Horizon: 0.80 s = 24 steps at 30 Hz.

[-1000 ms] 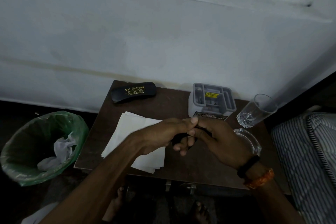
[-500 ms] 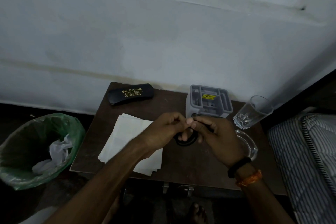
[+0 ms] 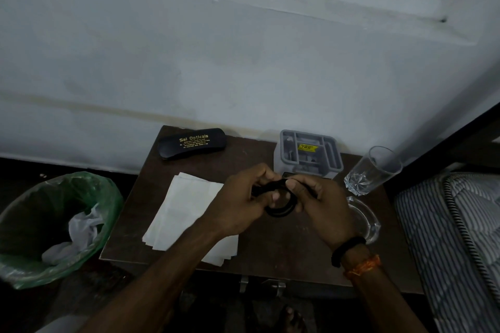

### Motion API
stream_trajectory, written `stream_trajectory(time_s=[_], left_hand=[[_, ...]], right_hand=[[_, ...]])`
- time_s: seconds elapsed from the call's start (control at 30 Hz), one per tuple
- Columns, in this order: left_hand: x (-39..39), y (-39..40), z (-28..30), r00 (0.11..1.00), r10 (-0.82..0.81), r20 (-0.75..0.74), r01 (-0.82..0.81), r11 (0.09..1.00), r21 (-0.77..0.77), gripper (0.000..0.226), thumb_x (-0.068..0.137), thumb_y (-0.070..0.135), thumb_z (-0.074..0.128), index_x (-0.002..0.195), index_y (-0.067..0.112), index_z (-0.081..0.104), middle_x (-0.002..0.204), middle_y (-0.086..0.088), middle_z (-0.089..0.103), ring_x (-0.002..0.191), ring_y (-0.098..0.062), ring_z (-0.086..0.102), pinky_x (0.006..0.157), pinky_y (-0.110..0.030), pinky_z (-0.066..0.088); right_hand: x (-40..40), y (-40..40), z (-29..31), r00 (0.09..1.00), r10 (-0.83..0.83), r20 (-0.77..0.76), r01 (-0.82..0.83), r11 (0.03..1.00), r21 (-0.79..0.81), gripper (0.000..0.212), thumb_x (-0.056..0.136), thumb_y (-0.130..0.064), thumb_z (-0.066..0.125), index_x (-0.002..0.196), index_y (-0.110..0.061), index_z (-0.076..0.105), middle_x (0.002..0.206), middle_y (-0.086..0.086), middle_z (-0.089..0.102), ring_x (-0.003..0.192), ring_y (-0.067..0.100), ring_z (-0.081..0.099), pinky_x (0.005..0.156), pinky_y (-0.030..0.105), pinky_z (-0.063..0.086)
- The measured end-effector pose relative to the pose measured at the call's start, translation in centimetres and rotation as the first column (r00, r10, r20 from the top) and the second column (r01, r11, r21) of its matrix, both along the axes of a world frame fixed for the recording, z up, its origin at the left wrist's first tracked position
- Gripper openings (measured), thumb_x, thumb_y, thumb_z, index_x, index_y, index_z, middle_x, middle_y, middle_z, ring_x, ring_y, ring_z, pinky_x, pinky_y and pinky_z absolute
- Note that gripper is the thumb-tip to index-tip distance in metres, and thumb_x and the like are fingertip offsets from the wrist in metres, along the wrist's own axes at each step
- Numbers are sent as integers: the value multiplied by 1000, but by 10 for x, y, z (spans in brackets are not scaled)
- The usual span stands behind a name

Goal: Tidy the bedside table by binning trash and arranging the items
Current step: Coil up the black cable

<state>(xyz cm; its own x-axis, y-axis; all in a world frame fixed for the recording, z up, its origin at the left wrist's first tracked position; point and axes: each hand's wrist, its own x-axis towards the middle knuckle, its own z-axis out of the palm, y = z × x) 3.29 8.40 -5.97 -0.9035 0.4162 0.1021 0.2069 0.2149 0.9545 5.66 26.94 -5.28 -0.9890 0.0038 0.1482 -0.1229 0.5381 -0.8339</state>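
Observation:
Over the middle of the dark wooden bedside table (image 3: pixel 270 257), my left hand (image 3: pixel 243 203) and my right hand (image 3: pixel 316 203) both grip a coiled black cable (image 3: pixel 280 209), whose loops hang between the fingers. A stack of white paper napkins (image 3: pixel 186 208) lies on the table under my left forearm. At the back stand a black spectacle case (image 3: pixel 192 143) with gold lettering and a grey plastic organiser (image 3: pixel 308 154). A clear drinking glass (image 3: pixel 370 170) and a glass ashtray (image 3: pixel 365 216) sit at the right, the ashtray partly hidden by my right hand.
A bin with a green liner (image 3: pixel 54 227) holding crumpled white paper stands on the floor to the left. A striped mattress (image 3: pixel 454 238) borders the table on the right. A white wall rises directly behind the table. My bare foot (image 3: pixel 292 319) shows below the front edge.
The hands, clasped together a second ago, have parted slightly and lifted. The black cable loops now show between them. The camera has shifted a little.

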Motion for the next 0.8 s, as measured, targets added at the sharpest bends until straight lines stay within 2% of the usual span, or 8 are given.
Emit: stream_trajectory(time_s=[0.13,0.2,0.27,0.33,0.4,0.5,0.67,0.8], left_hand=[[0,1,-1,994,66,-86,-69,997,-32,23,89,6,67,109,17,71,95,6,73,83,-7,70,78,-18,56],[-2,-1,-2,991,91,-98,-99,991,-86,25,89,8,67,112,17,72,96,5,74,86,-6,70,78,-15,55],[-4,-4,-3,993,97,-74,-106,987,-124,26,89,9,67,113,17,72,97,3,75,86,-5,70,77,-16,56],[-3,-4,-3,998,62,-17,-63,989,-131,24,90,6,65,110,16,73,91,2,75,79,-6,70,71,-16,56],[-2,-3,-2,998,21,60,-16,996,-86,23,91,1,62,106,14,73,86,0,75,74,-9,70,68,-18,55],[-2,-5,1,975,-43,216,20,994,106,20,92,-3,59,104,6,73,84,-9,74,70,-18,67,69,-25,57],[-2,-5,7,936,-112,333,-7,942,335,19,92,-5,57,107,-3,69,82,-13,71,68,-18,63,68,-27,54],[0,-2,7,945,-78,318,-45,931,363,21,91,-4,59,109,-4,69,86,-18,73,72,-21,65,70,-25,55]], right_hand=[[2,0,4,999,10,-35,-6,991,131,17,97,-23,60,99,-19,77,68,-18,67,66,6,65,69,9,44],[2,2,6,993,51,-109,-18,958,287,17,96,-18,61,106,-17,75,95,-9,73,89,7,65,82,1,40],[0,6,8,983,120,-141,-55,917,396,21,95,-8,61,111,-14,73,101,-2,68,91,10,60,83,-1,36],[-1,9,8,970,182,-164,-85,879,470,30,89,5,61,112,-11,72,96,-5,58,88,11,54,79,2,36],[-3,12,6,954,196,-226,-37,827,560,35,81,11,66,108,-10,73,94,-3,60,89,20,54,76,12,35],[-3,17,7,938,143,-314,103,752,651,25,80,-3,74,100,-19,75,94,-5,70,95,25,47,77,31,37],[-1,12,9,965,124,-233,54,772,633,8,91,-18,63,95,-17,69,89,1,70,81,24,63,72,34,47],[1,4,12,972,-70,-223,146,927,346,12,99,-18,54,93,-17,65,82,-4,69,73,13,64,65,34,52]])
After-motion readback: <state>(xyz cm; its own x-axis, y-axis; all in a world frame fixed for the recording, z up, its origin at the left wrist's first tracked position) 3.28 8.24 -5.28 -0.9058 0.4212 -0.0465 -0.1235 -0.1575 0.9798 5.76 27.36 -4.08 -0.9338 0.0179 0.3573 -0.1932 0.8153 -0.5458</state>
